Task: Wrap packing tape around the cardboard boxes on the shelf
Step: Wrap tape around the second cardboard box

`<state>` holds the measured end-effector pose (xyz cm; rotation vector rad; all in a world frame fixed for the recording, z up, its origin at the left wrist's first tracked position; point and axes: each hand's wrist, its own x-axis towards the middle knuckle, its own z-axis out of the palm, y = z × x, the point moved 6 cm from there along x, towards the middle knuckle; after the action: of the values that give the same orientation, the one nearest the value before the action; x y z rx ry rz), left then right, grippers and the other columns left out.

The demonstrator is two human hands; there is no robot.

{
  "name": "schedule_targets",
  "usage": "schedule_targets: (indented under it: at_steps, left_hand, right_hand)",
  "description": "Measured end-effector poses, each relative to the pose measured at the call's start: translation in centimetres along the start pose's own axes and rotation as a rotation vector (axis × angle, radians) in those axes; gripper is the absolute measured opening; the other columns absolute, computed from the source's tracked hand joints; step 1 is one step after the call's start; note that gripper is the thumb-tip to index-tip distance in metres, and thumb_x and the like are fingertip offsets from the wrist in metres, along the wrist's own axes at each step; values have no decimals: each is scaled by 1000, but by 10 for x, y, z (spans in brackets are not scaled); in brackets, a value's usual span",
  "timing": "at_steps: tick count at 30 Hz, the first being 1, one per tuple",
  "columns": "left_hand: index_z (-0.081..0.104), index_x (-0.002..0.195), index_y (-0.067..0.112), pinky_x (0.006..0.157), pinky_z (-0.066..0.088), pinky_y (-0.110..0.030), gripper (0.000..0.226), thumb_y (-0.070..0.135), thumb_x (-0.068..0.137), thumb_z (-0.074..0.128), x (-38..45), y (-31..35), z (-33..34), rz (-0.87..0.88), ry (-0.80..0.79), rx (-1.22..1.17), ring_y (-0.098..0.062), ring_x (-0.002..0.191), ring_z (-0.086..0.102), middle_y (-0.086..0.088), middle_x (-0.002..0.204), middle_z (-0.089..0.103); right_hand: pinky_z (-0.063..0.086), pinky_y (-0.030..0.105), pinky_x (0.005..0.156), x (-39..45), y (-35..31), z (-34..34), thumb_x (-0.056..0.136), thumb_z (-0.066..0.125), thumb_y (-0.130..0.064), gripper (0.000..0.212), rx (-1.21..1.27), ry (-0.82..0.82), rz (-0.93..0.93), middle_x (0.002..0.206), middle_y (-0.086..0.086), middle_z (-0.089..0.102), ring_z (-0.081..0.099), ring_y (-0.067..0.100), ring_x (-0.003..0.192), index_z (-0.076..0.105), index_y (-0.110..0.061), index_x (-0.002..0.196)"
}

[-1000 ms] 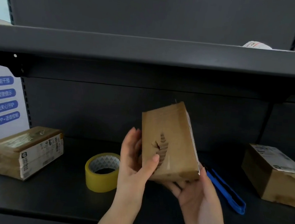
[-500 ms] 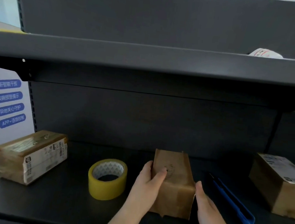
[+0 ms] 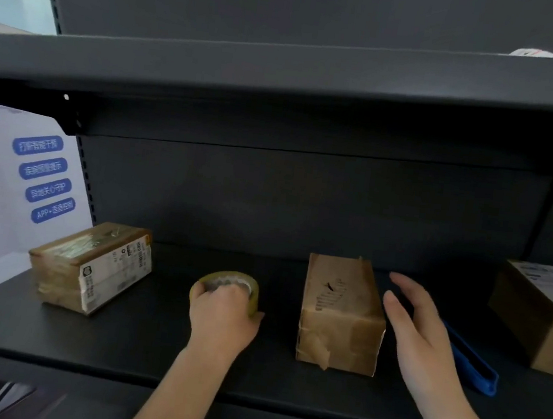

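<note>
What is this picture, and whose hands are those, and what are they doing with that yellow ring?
There is no machine here. A person wears a camera on their head, so you see what they see: their own two hands reaching onto a dark shelf.

The left hand grips the yellow ring, which is a roll of packing tape. The right hand is open beside the middle cardboard box and holds nothing.

Also on the shelf are a taped box with labels at the left, another labelled box at the right, and a blue tool behind the right hand. I cannot tell what the tool is.
</note>
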<state>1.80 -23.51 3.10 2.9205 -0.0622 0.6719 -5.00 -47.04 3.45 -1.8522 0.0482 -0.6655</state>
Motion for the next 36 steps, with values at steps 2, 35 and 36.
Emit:
schedule_targets:
  at_steps: [2,35,36]
  left_hand:
    - [63,96,25,95,39,-33,28,48,80,60,-5,-2,-8,51,101,-135,-8,73,63,8,75,67]
    - [55,107,30,64,58,-26,38,44,74,69,-77,90,-92,544,-83,-1311,-10,79,70,5,92,71]
    - [53,109,32,69,57,-26,40,42,73,69,-76,91,-92,532,-128,-1286,-9,83,70,6,93,72]
  right_hand:
    - [28,11,86,-1,-8,0,85,53,-49,35,-12,-8,-71,114,-34,40,34,-4,118,41,-48,117]
    - [52,17,64,39,-109,-1,81,64,-22,14,129,-217,-317,68,0,69,65,9,65,69,-18,69]
    - [51,15,62,43,-110,0,82,63,-20,16,134,-226,-291,66,0,69,65,8,63,69,-18,68]
